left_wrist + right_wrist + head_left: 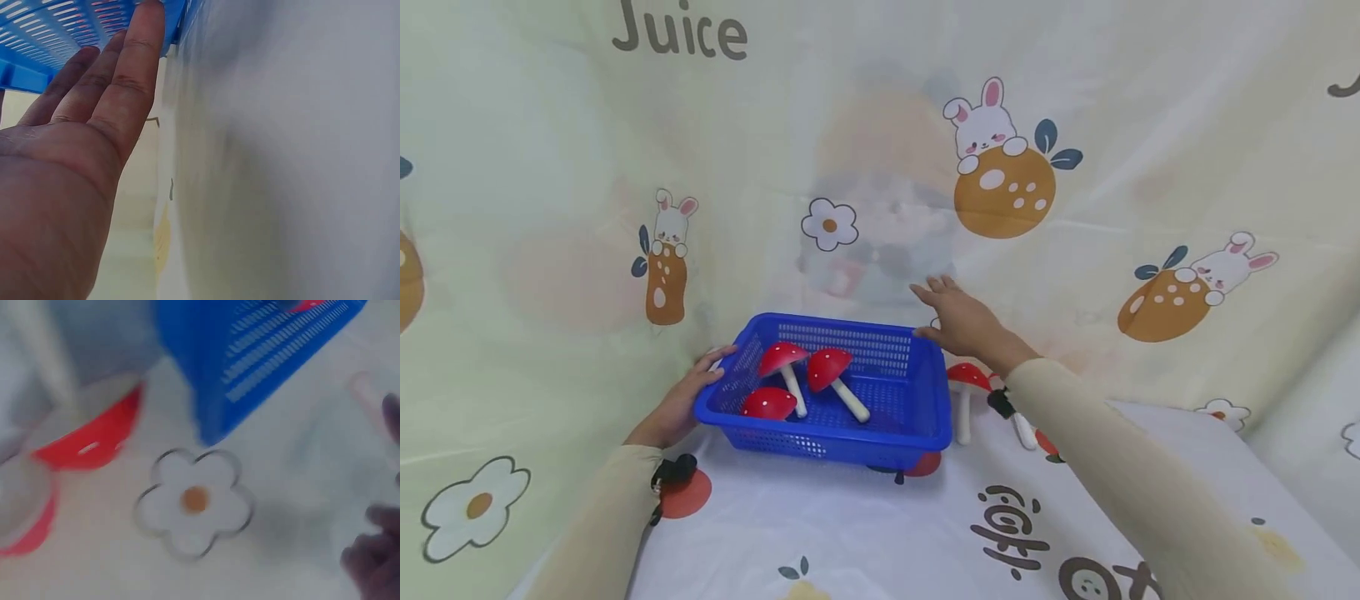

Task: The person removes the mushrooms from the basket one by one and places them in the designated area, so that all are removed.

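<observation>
A blue plastic basket (pixel 827 439) with slotted walls holds three toy mushrooms with white-spotted red caps: one mushroom (pixel 782 360) at the back left, one mushroom (pixel 838 377) near the middle and one mushroom (pixel 769 403) at the front left. My left hand (pixel 681 404) touches the basket's left end; in the left wrist view its fingers (pixel 128 87) lie straight against the slotted plastic. Over the back right corner, my right hand (pixel 964 321) is raised with spread fingers and holds nothing. Two more mushrooms lie right of the basket, one mushroom (pixel 967 377) beside it and another mushroom (pixel 1024 431) partly behind my right wrist.
A white printed cloth (pixel 737 533) covers the table. Behind the basket hangs a pale curtain (pixel 760 167) with bunny, fruit and flower prints, close to the basket's back side. A printed flower (pixel 195 500) shows below the basket corner in the right wrist view.
</observation>
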### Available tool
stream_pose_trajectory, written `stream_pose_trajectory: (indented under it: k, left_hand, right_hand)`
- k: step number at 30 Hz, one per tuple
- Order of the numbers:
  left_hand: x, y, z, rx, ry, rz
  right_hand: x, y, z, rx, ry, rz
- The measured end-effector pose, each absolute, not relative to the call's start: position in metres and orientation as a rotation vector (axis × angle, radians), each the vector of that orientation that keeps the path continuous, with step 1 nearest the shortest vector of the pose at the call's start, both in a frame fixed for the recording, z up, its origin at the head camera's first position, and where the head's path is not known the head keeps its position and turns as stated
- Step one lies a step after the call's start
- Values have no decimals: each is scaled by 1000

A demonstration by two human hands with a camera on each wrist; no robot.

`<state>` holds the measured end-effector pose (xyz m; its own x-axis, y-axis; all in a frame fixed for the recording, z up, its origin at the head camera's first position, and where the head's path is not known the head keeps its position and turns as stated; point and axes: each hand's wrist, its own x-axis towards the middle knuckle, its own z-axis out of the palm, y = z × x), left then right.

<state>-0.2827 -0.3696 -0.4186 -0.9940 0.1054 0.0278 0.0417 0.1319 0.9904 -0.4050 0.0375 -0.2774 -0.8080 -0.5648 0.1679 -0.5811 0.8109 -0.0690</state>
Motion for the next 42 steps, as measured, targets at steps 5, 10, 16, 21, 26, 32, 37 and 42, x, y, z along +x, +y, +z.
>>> stream_pose_trajectory:
  k: [5,10,16,21,26,32,37,42]
  left_hand:
    - [-285,-371,-421,154,2330,2033]
    - [-288,-372,-423,132,2337,2017]
    - [-291,-377,-424,132,2364,2017]
    - [-294,-380,-428,136,2340,2039]
    - [-294,-380,-430,138,2338,2036]
    - [-295,-380,-430,134,2344,2033]
    - [-295,-380,-431,144,2336,2041]
    - [-296,-381,-432,138,2330,2046]
  right_hand:
    - [-426,-13,-296,1103,-2863,295]
    - [-433,-49,-330,1205,-3001,311]
    - [-424,-78,-346,1280,-3065,245]
    - [-411,-88,-348,1243,-3049,141]
    - [-409,-93,-354,1216,-2966,-4]
    - [-409,-97,-357,1258,-2851,-146]
    - [-406,-98,-357,1253,-2834,-166]
    - [-406,-99,-357,1245,-2824,-197]
